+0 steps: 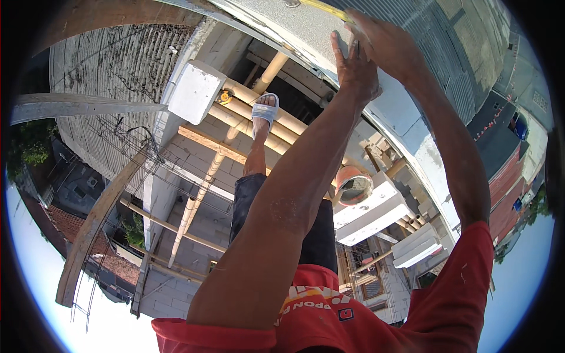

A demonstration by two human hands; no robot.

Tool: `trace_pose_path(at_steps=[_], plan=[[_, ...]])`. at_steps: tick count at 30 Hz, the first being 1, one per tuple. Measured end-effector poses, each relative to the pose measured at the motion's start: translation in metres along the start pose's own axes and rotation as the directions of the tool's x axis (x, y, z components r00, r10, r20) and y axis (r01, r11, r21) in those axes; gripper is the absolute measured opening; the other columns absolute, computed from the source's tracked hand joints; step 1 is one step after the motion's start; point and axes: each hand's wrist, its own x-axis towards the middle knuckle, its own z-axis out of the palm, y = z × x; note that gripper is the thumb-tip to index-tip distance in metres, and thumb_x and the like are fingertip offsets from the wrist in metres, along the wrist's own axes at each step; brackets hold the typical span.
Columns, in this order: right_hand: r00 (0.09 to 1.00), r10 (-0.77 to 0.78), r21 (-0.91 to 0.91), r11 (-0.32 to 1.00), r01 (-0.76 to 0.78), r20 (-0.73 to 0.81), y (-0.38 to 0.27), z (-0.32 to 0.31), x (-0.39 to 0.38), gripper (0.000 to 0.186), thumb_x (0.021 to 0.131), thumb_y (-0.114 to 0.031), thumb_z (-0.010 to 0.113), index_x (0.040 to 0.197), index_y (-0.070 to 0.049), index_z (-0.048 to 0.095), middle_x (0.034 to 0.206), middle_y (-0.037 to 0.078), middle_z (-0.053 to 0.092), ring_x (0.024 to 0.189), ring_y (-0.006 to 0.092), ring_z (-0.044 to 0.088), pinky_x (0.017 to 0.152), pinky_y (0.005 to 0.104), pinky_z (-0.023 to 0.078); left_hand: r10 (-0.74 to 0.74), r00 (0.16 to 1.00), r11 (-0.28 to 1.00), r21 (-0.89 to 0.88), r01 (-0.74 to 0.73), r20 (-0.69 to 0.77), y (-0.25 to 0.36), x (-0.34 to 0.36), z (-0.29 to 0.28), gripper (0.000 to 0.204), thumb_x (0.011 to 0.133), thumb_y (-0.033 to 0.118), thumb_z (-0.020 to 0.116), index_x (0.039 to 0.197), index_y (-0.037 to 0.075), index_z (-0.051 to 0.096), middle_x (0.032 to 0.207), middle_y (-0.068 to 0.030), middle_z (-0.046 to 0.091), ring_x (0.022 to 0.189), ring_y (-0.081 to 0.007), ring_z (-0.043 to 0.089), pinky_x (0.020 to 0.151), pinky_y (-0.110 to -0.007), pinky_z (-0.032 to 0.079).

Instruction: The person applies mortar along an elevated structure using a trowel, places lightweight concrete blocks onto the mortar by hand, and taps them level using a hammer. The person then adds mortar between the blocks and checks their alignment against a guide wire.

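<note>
Head view: tape [325, 8] already extended over the wall [309, 29], right hand [391, 48] at it, left hand [356, 72] just beside; I can't tell either's grip, or what remains.

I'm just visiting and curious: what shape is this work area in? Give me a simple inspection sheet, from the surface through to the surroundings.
Surface: pale wall top, running under the hands.
Job's things: yellow strip above it; a thin dark item, blurred, at the left hand.
Clutter: white blocks; round yellow object by the bamboo poles; orange bucket holding grey mix.
Hands: right hand at the strip, left just beside it; firmness of either grip unclear.
Cables: dark looped strand, kind unclear.
Surroundings: corrugated roof; sandalled foot over the poles.
</note>
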Motion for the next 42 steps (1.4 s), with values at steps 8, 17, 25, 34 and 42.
trace_pose_path(at_steps=[8, 17, 25, 34, 42], plan=[[0.943, 0.319, 0.308, 0.891, -0.333, 0.094, -0.022, -0.082, -0.031, 0.036, 0.102, -0.022, 0.050, 0.130, 0.000, 0.058, 0.106, 0.026, 0.070, 0.099, 0.0435, 0.069, 0.084, 0.0505, 0.055, 0.050, 0.998, 0.976, 0.215, -0.043, -0.029, -0.045, 0.015, 0.032, 0.107, 0.080, 0.081, 0.061, 0.163, 0.025, 0.022, 0.170, -0.0177, 0.006, 0.157, -0.0406, -0.003, 0.109, -0.081, -0.005], [0.516, 0.808, 0.418, 0.589, -0.692, -0.285, -0.037, -0.121, -0.229, 0.029, 0.108, -0.028, 0.050, 0.126, -0.007, 0.056, 0.079, 0.016, 0.069, 0.070, 0.0317, 0.072, 0.058, 0.0388, 0.052, 0.100, 0.994, 0.952, 0.293, -0.087, -0.031, -0.049, 0.021, 0.035, 0.108, 0.078, 0.087, 0.055, 0.163, 0.029, 0.022, 0.169, -0.0235, -0.003, 0.156, -0.0428, -0.009, 0.109, -0.082, -0.003], [0.481, 0.875, 0.427, 0.415, -0.803, 0.055, -0.081, 0.022, -0.317, 0.028, 0.105, -0.020, 0.055, 0.124, 0.001, 0.051, 0.080, 0.028, 0.067, 0.074, 0.0474, 0.069, 0.059, 0.0499, 0.052, 0.145, 0.989, 0.952, 0.269, -0.146, 0.023, -0.050, 0.025, 0.033, 0.116, 0.073, 0.092, 0.056, 0.163, 0.028, 0.020, 0.168, -0.0269, -0.004, 0.154, -0.0479, -0.010, 0.108, -0.083, -0.001], [0.483, 0.874, 0.511, 0.396, -0.763, 0.044, -0.072, 0.013, -0.316, 0.026, 0.104, -0.023, 0.057, 0.118, -0.002, 0.051, 0.077, 0.025, 0.068, 0.071, 0.0475, 0.068, 0.058, 0.0532, 0.053, 0.177, 0.980, 0.966, 0.173, -0.191, 0.096, -0.058, 0.032, 0.026, 0.121, 0.071, 0.095, 0.053, 0.164, 0.026, 0.017, 0.165, -0.0351, -0.003, 0.152, -0.0546, -0.011, 0.105, -0.084, 0.000], [0.440, 0.894, 0.614, 0.303, -0.729, 0.081, -0.073, 0.027, -0.333, 0.033, 0.106, -0.032, 0.053, 0.120, -0.002, 0.053, 0.070, 0.024, 0.066, 0.067, 0.0471, 0.067, 0.056, 0.0537, 0.050, 0.172, 0.972, 0.943, 0.257, -0.210, 0.162, -0.079, 0.061, 0.035, 0.124, 0.071, 0.096, 0.053, 0.164, 0.024, 0.015, 0.163, -0.0368, 0.000, 0.151, -0.0557, -0.010, 0.110, -0.080, 0.001]])
